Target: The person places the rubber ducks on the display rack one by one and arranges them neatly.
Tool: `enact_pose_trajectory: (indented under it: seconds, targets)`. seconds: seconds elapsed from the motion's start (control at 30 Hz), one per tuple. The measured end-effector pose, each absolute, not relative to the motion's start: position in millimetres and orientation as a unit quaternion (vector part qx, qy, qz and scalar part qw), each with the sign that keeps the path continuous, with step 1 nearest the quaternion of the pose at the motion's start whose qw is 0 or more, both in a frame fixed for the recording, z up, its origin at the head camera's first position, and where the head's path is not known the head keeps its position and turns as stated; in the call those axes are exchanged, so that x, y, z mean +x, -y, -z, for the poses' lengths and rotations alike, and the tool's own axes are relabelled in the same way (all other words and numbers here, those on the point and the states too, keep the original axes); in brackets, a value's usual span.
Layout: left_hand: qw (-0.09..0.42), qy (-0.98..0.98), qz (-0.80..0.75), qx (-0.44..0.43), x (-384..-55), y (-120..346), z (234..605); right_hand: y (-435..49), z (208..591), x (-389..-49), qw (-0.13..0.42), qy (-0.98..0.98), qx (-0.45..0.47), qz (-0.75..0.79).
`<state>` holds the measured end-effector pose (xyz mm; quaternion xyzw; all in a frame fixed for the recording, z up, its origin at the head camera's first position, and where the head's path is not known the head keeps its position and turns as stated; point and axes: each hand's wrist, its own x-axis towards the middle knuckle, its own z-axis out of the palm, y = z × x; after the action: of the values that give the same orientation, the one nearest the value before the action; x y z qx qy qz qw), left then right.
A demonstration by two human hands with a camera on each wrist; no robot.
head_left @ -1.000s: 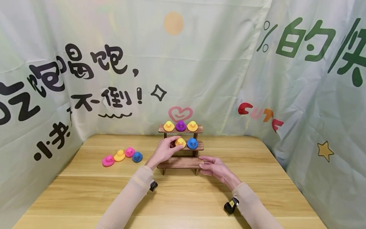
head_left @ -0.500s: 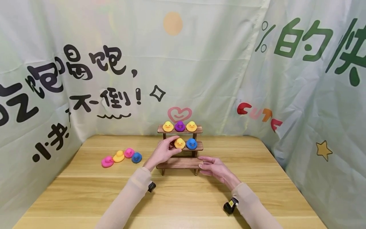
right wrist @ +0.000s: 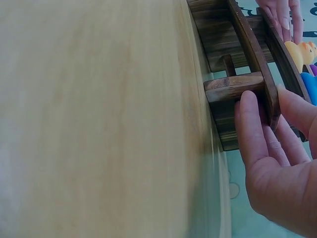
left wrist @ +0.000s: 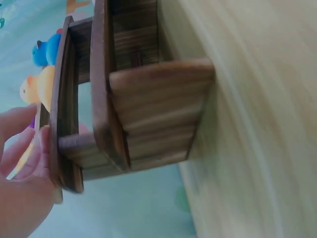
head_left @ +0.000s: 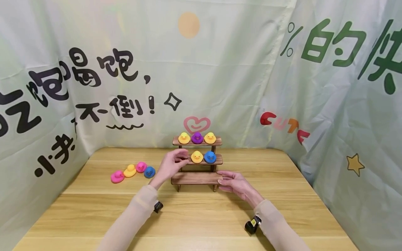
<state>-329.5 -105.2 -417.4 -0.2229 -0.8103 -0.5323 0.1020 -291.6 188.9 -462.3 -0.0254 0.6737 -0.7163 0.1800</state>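
Note:
A three-tier wooden display stand (head_left: 196, 178) stands on the table. On its middle shelf sit a yellow rubber duck (head_left: 196, 157) and, to its right, a blue rubber duck (head_left: 210, 157). My left hand (head_left: 172, 163) is at the left end of that shelf, fingers loosely bent and apart from the yellow duck. With thumb above and fingers below, my right hand (head_left: 237, 184) grips the right end of the bottom shelf; the right wrist view shows a finger by the stand's leg (right wrist: 235, 87). The top shelf carries a purple duck (head_left: 197, 138) between two yellow ones.
Left of the stand, a loose group of ducks lies on the wooden table (head_left: 201, 223): a pink one (head_left: 117, 176), a yellow one (head_left: 130, 170), another pink one (head_left: 141, 167) and a blue one (head_left: 149, 172). Printed cloth (head_left: 226, 87) hangs behind and at both sides.
My left hand has let go of the yellow duck on the middle shelf and drawn back to the left. The right hand keeps its hold on the stand.

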Motion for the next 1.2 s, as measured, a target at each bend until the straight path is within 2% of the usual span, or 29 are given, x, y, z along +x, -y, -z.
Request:
enact_pose_trajectory:
  seconds: [0.37,0.83,1.07,1.2]
  targets:
    - [0.123,0.780,0.585,-0.185,-328,135,415,-189,461,-291,0.182,-0.673,-0.022,0.716]
    - [0.101,0.807,0.560,-0.156,-330,180,419,-189,459,-292,0.185,-0.667,-0.024,0.721]
    - [0.053,0.824,0.541,-0.159,-333,205,420,-188,460,-292,0.184,-0.662,-0.023,0.726]
    - [0.053,0.832,0.532,-0.147,-332,217,422,-188,461,-292,0.186,-0.667,-0.018,0.721]
